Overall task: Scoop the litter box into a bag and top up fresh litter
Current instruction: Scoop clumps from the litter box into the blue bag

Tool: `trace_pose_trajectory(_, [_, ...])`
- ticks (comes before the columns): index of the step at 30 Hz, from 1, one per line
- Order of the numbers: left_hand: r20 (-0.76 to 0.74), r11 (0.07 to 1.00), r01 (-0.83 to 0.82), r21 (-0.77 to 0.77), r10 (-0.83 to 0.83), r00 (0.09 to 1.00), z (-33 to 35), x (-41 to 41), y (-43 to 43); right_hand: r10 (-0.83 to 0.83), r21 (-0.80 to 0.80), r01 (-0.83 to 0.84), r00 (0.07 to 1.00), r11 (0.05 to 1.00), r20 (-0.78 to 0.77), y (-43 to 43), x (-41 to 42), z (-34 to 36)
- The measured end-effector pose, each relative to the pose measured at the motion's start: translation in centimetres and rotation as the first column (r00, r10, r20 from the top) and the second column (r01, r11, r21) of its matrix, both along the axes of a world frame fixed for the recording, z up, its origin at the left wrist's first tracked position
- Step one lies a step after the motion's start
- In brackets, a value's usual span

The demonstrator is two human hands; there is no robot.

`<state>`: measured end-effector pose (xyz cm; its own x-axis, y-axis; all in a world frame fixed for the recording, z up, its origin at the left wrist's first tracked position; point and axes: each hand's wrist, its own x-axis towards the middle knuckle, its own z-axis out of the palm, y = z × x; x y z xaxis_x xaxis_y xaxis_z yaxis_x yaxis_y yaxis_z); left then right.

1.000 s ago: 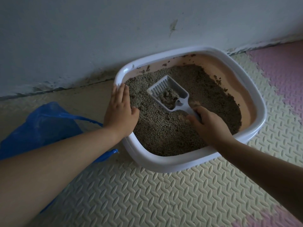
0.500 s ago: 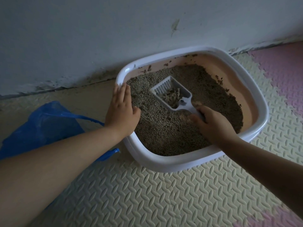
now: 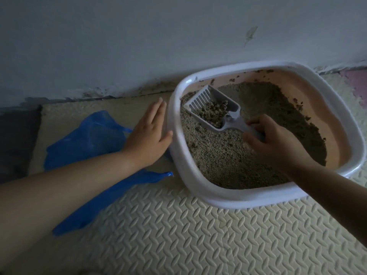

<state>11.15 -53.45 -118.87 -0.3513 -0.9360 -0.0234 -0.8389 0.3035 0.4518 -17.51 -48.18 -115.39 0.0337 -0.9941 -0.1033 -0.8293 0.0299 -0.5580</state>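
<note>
Foam floor mat [image 3: 178, 235] (embossed) carries litter box [image 3: 198, 191] and blue bag [image 3: 87, 139]

White litter box [image 3: 200, 187] holds grey litter [image 3: 228, 159]; loaded slotted scoop [image 3: 213, 110]; crumpled blue bag [image 3: 87, 139] beside.

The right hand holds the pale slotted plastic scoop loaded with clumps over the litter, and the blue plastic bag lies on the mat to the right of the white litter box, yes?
Not quite: the head view shows the blue plastic bag lying left of the white litter box. The right hand does hold the pale slotted plastic scoop, loaded with clumps.
</note>
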Motion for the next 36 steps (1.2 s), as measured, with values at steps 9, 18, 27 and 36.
trace_pose_trajectory(9, [0.27,0.988,-0.147,-0.037,0.152,0.951,2.5,11.3,3.0,0.31,0.018,-0.309,0.95,0.951,-0.03,-2.0,8.4,1.2])
trace_pose_trajectory(18, [0.339,0.97,-0.242,0.034,0.217,0.915,3.2,16.0,5.4,0.569,0.085,-0.563,0.812,0.822,-0.132,-3.4,14.9,0.6])
trace_pose_trajectory(27, [0.312,0.95,-0.302,0.076,0.266,0.912,3.1,17.1,5.6,0.684,0.116,-0.681,0.681,0.723,-0.262,-5.0,21.3,1.4])
trace_pose_trajectory(36, [0.289,0.932,-0.359,0.055,0.329,0.899,3.8,17.2,5.2,0.664,0.002,-0.703,0.671,0.712,-0.33,-4.1,22.7,0.9])
